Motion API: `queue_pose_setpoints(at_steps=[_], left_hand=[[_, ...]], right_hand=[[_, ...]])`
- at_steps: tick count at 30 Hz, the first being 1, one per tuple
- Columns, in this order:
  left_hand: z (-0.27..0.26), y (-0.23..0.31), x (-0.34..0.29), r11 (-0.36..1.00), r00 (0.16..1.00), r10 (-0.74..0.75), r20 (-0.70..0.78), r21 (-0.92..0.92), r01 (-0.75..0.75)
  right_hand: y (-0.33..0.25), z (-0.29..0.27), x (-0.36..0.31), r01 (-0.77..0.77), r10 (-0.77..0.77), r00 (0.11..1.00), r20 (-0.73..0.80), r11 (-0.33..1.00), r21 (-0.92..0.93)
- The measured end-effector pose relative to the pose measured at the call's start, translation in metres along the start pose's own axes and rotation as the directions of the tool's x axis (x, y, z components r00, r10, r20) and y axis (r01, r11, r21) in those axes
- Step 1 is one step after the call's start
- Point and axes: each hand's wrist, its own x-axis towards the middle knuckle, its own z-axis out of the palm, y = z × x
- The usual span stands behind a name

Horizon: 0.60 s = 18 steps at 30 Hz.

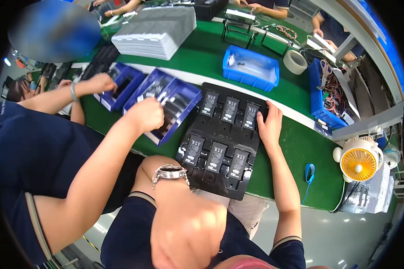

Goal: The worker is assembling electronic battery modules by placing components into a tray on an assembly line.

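Note:
A black plastic tray (220, 132) lies on the green table in front of me, holding two rows of flat black batteries (216, 156) with printed faces. My right hand (269, 123) grips the tray's far right edge, its thumb over the rim. Close to the camera, my left hand (188, 228) is raised with its fingers curled into a fist, a watch (169, 172) on the wrist. What that fist holds, if anything, is hidden. Beside the tray, a co-worker's fist (149, 114) is at a blue divided bin (184, 88) with dark flat pieces inside.
The co-worker's other hand (101, 83) is by a second blue bin (131, 74). Beyond stand a stack of grey-white trays (155, 33), a blue box (251, 83) and a tape roll (295, 62). Rightward are a box of wires (330, 107), a blue strap (309, 172) and a small fan (358, 164).

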Motion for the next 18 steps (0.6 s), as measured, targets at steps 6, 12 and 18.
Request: queue_pose_setpoints(at_steps=[6,12,18], left_hand=[[0.021,-0.022,-0.016,0.871,0.839,-0.279,-0.467,0.245,0.426],[0.059,-0.024,-0.068,0.453,0.166,-0.577,-0.8,-0.144,0.88],[0.082,-0.002,-0.093,0.439,-0.058,-0.482,-0.874,-0.298,0.847]], right_hand=[[0.001,0.0,-0.001,-0.001,0.001,1.0,0.012,1.0,0.022],[0.014,0.0,-0.009,-0.037,0.037,0.999,-0.028,0.999,-0.003],[0.009,0.0,-0.004,-0.041,0.041,0.999,0.003,0.999,-0.033]])
